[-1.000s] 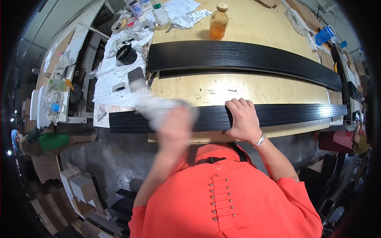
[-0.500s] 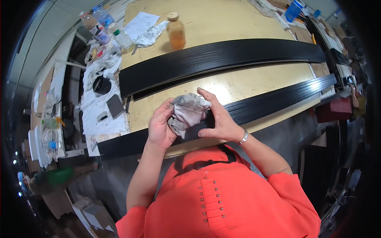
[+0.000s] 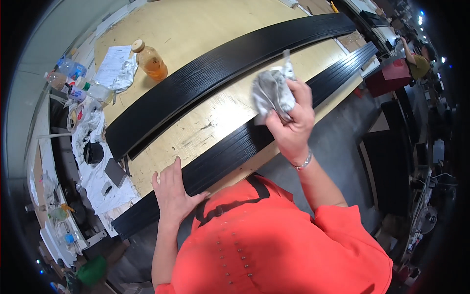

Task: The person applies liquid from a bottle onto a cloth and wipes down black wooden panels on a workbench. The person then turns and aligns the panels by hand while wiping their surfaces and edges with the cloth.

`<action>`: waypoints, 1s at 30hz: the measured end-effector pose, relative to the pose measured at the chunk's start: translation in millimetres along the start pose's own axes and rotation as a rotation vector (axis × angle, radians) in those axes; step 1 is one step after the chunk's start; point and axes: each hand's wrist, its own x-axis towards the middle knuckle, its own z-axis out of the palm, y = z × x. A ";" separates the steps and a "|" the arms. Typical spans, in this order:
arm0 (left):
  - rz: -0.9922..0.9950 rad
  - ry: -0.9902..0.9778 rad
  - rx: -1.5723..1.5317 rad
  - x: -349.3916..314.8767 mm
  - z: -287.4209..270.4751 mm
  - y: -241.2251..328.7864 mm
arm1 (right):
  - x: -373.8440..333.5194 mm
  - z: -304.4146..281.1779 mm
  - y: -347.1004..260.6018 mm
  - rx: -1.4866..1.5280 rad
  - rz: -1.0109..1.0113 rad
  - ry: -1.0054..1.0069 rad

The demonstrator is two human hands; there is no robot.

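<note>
My right hand (image 3: 297,122) grips a bunched, stained white rag (image 3: 272,93), blurred at its edges, above the nearer black grooved board (image 3: 223,154). A bracelet circles that wrist. My left hand (image 3: 172,192) rests on the same board nearer its left end, fingers spread and thumb out along the near edge, holding nothing. Beyond lies a second, wider black board (image 3: 215,61) with a wood-grain surface, roughly parallel to the first. Both boards lie on the pale yellow table (image 3: 200,125).
A capped bottle of amber liquid (image 3: 152,63) stands behind the far board, beside a paper sheet (image 3: 113,66). At left, a stained white cloth (image 3: 105,196) carries a black cup (image 3: 93,153) and a dark flat pad (image 3: 115,172). Another person (image 3: 421,63) is at the far right.
The rag was between both hands; now only my right hand has it, farther right. My left hand has let go and come down onto the near board. The view has turned rightward.
</note>
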 end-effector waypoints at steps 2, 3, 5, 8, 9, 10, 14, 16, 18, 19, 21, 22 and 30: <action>0.042 0.053 0.020 4.4 4.4 -0.3 | -7.9 -7.0 -3.4 -0.139 -0.214 -0.134; 0.050 0.058 0.010 5.9 5.6 -1.1 | -26.6 3.8 -11.6 -0.022 -0.196 -0.295; 0.094 0.055 -0.012 5.6 6.8 0.1 | -78.0 39.6 -28.6 0.107 -0.129 -0.668; 0.036 0.073 -0.029 4.7 10.0 -4.0 | -106.2 68.2 -44.2 -0.135 -0.281 -0.641; 0.048 0.070 -0.035 3.7 11.1 -3.5 | -108.5 64.0 -40.3 -0.140 -0.253 -0.651; 0.043 0.082 -0.006 2.7 11.9 -3.0 | -102.3 55.3 -27.9 -0.222 -0.113 -0.677; 0.040 0.103 0.017 -1.1 12.9 -5.8 | -55.6 -26.3 57.5 -0.568 0.062 -0.488; 0.058 0.123 0.011 0.2 12.6 -3.6 | -47.6 -38.2 62.1 -0.612 0.136 -0.464; 0.034 0.101 0.005 1.0 10.5 -2.6 | -70.3 -7.9 53.0 -0.675 0.110 -0.458; 0.031 0.101 0.003 0.7 11.2 -3.7 | -83.5 19.1 15.2 -0.652 -0.162 -0.488; 0.045 0.107 0.006 2.4 13.2 -3.0 | -108.8 65.1 -49.8 -0.325 -0.124 -0.540; 0.038 0.111 0.006 0.9 13.0 -3.0 | -112.8 70.0 -60.4 -0.180 -0.287 -0.525; 0.060 0.131 -0.003 -0.7 8.8 -2.4 | -40.5 -15.7 83.8 -0.677 -0.051 -0.270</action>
